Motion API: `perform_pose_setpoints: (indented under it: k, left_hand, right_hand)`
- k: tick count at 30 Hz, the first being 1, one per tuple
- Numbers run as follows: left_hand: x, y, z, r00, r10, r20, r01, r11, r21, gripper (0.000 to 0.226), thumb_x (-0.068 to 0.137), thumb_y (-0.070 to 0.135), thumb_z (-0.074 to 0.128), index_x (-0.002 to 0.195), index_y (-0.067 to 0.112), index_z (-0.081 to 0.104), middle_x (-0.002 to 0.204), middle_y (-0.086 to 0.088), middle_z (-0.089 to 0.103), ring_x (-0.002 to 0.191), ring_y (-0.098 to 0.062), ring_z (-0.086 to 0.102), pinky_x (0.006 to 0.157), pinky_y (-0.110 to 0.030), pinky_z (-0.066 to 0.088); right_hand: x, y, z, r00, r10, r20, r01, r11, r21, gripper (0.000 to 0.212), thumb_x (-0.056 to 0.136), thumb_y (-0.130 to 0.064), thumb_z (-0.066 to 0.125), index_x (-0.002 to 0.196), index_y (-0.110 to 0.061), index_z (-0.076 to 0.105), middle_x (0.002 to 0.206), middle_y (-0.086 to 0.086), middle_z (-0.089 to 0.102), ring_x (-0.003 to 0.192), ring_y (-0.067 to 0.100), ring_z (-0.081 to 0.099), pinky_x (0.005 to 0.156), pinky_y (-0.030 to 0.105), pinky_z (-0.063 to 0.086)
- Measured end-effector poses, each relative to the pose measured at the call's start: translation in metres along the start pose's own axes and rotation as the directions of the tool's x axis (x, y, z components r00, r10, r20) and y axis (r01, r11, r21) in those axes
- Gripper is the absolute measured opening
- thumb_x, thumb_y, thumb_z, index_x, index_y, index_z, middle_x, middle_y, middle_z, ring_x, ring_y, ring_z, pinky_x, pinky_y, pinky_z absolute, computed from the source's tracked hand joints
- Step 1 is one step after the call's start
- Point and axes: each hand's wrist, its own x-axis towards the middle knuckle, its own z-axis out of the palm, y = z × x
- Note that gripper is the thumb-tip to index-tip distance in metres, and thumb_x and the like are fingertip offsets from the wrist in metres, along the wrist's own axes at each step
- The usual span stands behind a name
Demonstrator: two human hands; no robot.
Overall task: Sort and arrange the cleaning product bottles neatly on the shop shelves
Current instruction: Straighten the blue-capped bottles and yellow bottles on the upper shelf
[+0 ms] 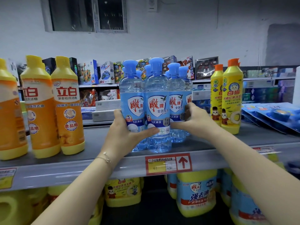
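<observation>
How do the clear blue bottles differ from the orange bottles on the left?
The clear blue bottles are see-through with blue caps; the orange bottles are opaque with yellow caps. The clear blue bottles are gripped between left hand and right hand; the orange bottles stand untouched. Both stand upright on one shelf.

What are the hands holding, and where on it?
The left hand and right hand clasp the blue bottles from either side at lower label height, fingers curled round the outer ones.
</observation>
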Motion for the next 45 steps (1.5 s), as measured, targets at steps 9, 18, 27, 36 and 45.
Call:
perform_pose_setpoints:
  k: [9, 18, 27, 36, 45]
  left_hand:
    - [-0.001, 0.000, -0.001, 1.000, 0.004, 0.001, -0.004, 1.000, -0.003, 0.079, 0.042, 0.050, 0.083, 0.101, 0.024, 0.038, 0.098, 0.017, 0.065, 0.077, 0.018, 0.062, 0.056, -0.006, 0.049]
    - [0.000, -0.001, 0.000, 1.000, -0.004, -0.003, 0.004, 1.000, 0.009, 0.080, 0.043, 0.052, 0.083, 0.103, 0.026, 0.037, 0.098, 0.018, 0.065, 0.081, 0.010, 0.064, 0.065, -0.012, 0.050]
    - [0.001, -0.002, 0.000, 1.000, -0.003, 0.000, 0.003, 1.000, -0.005, 0.079, 0.041, 0.053, 0.084, 0.101, 0.027, 0.038, 0.098, 0.018, 0.067, 0.082, 0.009, 0.066, 0.070, -0.017, 0.053]
    - [0.002, -0.004, 0.000, 1.000, -0.006, 0.013, 0.006, 1.000, -0.007, 0.074, 0.041, 0.053, 0.084, 0.095, 0.032, 0.037, 0.100, 0.016, 0.067, 0.084, 0.005, 0.067, 0.071, -0.020, 0.055]
    - [0.003, -0.004, -0.001, 0.999, -0.047, 0.013, 0.048, 0.997, -0.053, 0.085, 0.035, 0.054, 0.090, 0.101, 0.029, 0.041, 0.108, 0.007, 0.065, 0.093, -0.006, 0.068, 0.083, -0.036, 0.059]
  right_hand:
    - [-0.007, 0.005, -0.013, 0.999, -0.051, -0.014, 0.052, 0.996, 0.072, 0.045, 0.070, -0.033, 0.082, 0.108, -0.026, 0.057, 0.094, -0.012, 0.067, 0.085, 0.002, 0.063, 0.069, 0.017, 0.050]
    - [-0.006, 0.014, -0.031, 0.995, 0.018, -0.101, 0.008, 0.969, 0.249, 0.050, 0.086, -0.061, 0.044, 0.106, -0.016, 0.055, 0.101, 0.013, 0.067, 0.071, 0.019, 0.068, 0.065, 0.033, 0.054]
    - [0.039, 0.028, -0.012, 0.922, 0.363, 0.135, -0.387, 0.874, 0.293, 0.069, 0.089, -0.073, 0.020, 0.119, -0.023, 0.055, 0.117, 0.009, 0.059, 0.074, 0.026, 0.068, 0.063, 0.034, 0.056]
    - [0.034, 0.021, -0.008, 0.953, 0.240, 0.187, -0.287, 0.915, 0.284, 0.046, 0.095, -0.062, 0.026, 0.109, -0.027, 0.053, 0.106, 0.007, 0.065, 0.092, 0.032, 0.067, 0.073, 0.043, 0.059]
    - [0.024, 0.019, -0.008, 0.947, 0.225, 0.230, -0.297, 0.887, 0.355, 0.078, 0.071, -0.085, 0.006, 0.106, -0.038, 0.058, 0.111, 0.001, 0.062, 0.093, 0.022, 0.061, 0.090, 0.045, 0.048]
